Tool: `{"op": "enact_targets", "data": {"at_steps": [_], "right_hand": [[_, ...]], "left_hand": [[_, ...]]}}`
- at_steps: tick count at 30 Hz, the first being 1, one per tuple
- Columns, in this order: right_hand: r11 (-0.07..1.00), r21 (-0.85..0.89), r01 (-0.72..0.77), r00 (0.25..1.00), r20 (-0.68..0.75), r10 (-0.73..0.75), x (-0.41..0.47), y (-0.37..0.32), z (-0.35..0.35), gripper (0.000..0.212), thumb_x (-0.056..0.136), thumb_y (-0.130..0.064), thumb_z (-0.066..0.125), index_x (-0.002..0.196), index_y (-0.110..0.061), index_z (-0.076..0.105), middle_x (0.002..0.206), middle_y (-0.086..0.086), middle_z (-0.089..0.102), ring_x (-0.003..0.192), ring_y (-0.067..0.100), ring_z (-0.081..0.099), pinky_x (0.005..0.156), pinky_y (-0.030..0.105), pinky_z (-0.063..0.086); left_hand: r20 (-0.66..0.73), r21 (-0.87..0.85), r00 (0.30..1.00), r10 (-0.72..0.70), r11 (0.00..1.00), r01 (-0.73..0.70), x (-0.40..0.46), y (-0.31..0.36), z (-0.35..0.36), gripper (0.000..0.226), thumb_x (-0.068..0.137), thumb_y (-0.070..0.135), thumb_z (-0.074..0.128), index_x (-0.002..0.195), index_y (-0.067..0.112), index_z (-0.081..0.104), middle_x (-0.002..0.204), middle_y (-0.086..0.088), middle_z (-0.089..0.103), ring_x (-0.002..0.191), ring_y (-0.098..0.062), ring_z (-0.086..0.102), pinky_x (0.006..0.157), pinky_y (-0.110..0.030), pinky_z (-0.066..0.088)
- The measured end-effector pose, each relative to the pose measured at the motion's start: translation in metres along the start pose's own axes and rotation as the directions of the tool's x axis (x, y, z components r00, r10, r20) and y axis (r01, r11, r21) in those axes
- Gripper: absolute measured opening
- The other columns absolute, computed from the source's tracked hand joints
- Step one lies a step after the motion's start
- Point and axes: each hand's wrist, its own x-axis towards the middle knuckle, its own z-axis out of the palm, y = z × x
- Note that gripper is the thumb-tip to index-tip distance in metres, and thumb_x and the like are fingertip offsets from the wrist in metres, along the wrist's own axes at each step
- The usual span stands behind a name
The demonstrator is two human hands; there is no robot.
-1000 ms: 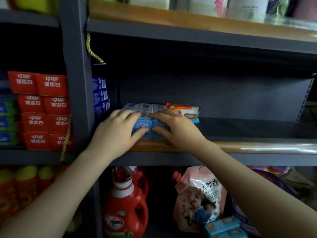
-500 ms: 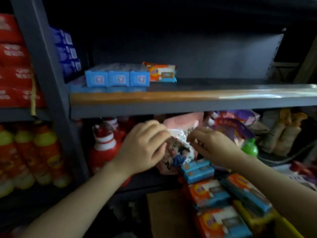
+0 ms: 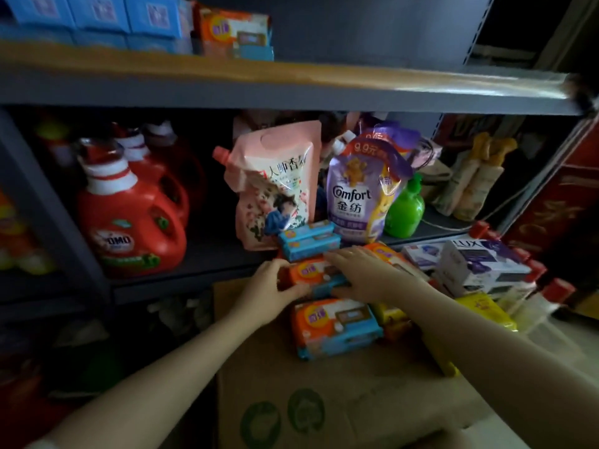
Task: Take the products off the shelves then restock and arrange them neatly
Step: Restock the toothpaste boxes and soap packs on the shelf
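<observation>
1. dim grey metal shelving (image 3: 291,95) w/ a wood-coloured front strip is seen at top; on it, far left, small light-blue cardboard boxes (image 3: 97,14) are lined up, w/ one orange-and-blue wrapped soap pack (image 3: 236,30) just beside them.
2. lower shelf: red plastic detergent jugs (image 3: 129,218), a pink spouted refill pouch (image 3: 275,186), a purple comfort refill pouch (image 3: 359,189) and a green plastic bottle (image 3: 405,212) are stood upright.
3. in front, a brown cardboard carton (image 3: 324,400) serves as staging surface; loose stock is piled on its far part, white-and-purple lux boxes (image 3: 479,264) to the right.
4. task item: an orange-and-blue film-wrapped soap multipack (image 3: 311,275) is lying on the pile, just behind a second identical pack (image 3: 334,325).
5. left hand (image 3: 269,286) is curled round the pack's left end; right hand (image 3: 363,270) is laid over its right side, thumb tucked under, so it's grasped at both ends.
6. handling (judged): fairly dense & stiff inside, film likely slick; best taken at the short ends or from underneath, not by the wrap alone.
7. step judged: pack is being picked for restocking beside its match on the upper shelf; care is needed re the blue-wrapped packs (image 3: 308,241) touching it behind.
</observation>
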Motion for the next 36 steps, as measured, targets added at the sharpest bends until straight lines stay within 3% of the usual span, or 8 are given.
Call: {"op": "enact_targets", "data": {"at_steps": [3,7,12,19,23,28,33,36], "right_hand": [[0.998,0.057,0.010,1.000,-0.016,-0.009,0.001,0.001,0.006,0.067,0.090,-0.047,0.051,0.146,-0.022,0.025,0.151,0.003,0.024,0.136,0.028,0.024,0.112,0.039,0.019],[0.989,0.071,0.127,0.988,-0.093,-0.120,-0.011,-0.001,0.011,0.054,0.092,-0.045,0.046,0.141,-0.023,0.037,0.146,0.001,0.033,0.133,0.023,0.029,0.112,0.038,0.023],[0.963,0.171,0.209,0.969,-0.169,-0.180,-0.044,-0.011,0.011,0.053,0.088,-0.049,0.054,0.134,-0.025,0.045,0.142,-0.001,0.036,0.129,0.017,0.033,0.103,0.030,0.032],[0.988,0.090,0.123,0.992,-0.008,-0.122,-0.060,-0.012,0.017,0.078,0.081,-0.059,0.057,0.145,-0.026,0.027,0.145,-0.003,0.029,0.130,0.017,0.030,0.107,0.035,0.033],[0.983,0.170,0.070,0.993,0.078,-0.085,-0.058,-0.016,0.018,0.083,0.084,-0.051,0.059,0.149,-0.022,0.015,0.154,0.000,0.019,0.139,0.020,0.020,0.113,0.033,0.020],[0.995,0.076,0.063,0.995,0.067,-0.068,-0.048,-0.018,0.011,0.089,0.073,-0.056,0.068,0.144,-0.023,0.026,0.146,-0.001,0.030,0.132,0.018,0.028,0.110,0.033,0.024],[0.995,0.050,0.083,0.979,-0.192,-0.072,-0.046,-0.027,-0.016,0.084,0.064,-0.056,0.073,0.132,-0.021,0.036,0.132,0.000,0.045,0.123,0.017,0.041,0.099,0.026,0.028],[0.989,0.134,0.059,0.916,-0.402,0.000,-0.044,-0.028,-0.053,0.083,0.059,-0.061,0.070,0.125,-0.022,0.039,0.112,0.001,0.059,0.101,0.022,0.057,0.074,0.025,0.036]], "left_hand": [[-0.012,-0.145,0.996,-0.092,0.985,0.090,0.007,0.002,0.006,0.056,0.077,0.038,0.072,0.123,0.021,0.046,0.123,0.001,0.050,0.102,-0.011,0.053,0.077,-0.022,0.044],[0.032,-0.048,0.995,-0.096,0.994,0.098,0.013,0.005,0.008,0.073,0.070,0.043,0.076,0.133,0.028,0.041,0.128,0.002,0.047,0.113,-0.015,0.050,0.091,-0.033,0.045],[0.094,-0.096,0.986,-0.140,0.984,0.149,0.016,0.010,0.008,0.063,0.062,0.045,0.081,0.112,0.027,0.046,0.111,0.006,0.059,0.100,-0.013,0.058,0.086,-0.035,0.050],[0.089,-0.240,0.974,-0.210,0.944,0.225,0.009,0.001,0.000,0.060,0.065,0.031,0.083,0.106,0.019,0.041,0.104,0.003,0.055,0.090,-0.009,0.054,0.071,-0.026,0.046],[0.126,-0.462,0.944,-0.303,0.825,0.327,0.009,-0.004,-0.008,0.048,0.074,0.021,0.077,0.107,0.019,0.042,0.111,-0.005,0.055,0.096,-0.020,0.060,0.079,-0.040,0.055],[-0.050,-0.207,0.999,-0.002,0.978,-0.008,0.009,-0.001,-0.037,0.038,0.079,0.019,0.072,0.103,0.020,0.043,0.096,0.006,0.051,0.081,-0.006,0.051,0.062,-0.019,0.041],[-0.225,-0.133,0.933,0.280,0.940,-0.314,0.011,0.014,-0.090,0.041,0.072,0.028,0.076,0.094,0.037,0.042,0.092,0.012,0.054,0.085,-0.018,0.058,0.074,-0.035,0.049],[-0.317,-0.118,0.863,0.393,0.887,-0.447,0.011,0.034,-0.128,0.039,0.063,0.044,0.067,0.093,0.051,0.042,0.096,0.013,0.057,0.089,-0.020,0.060,0.079,-0.043,0.052]]}}
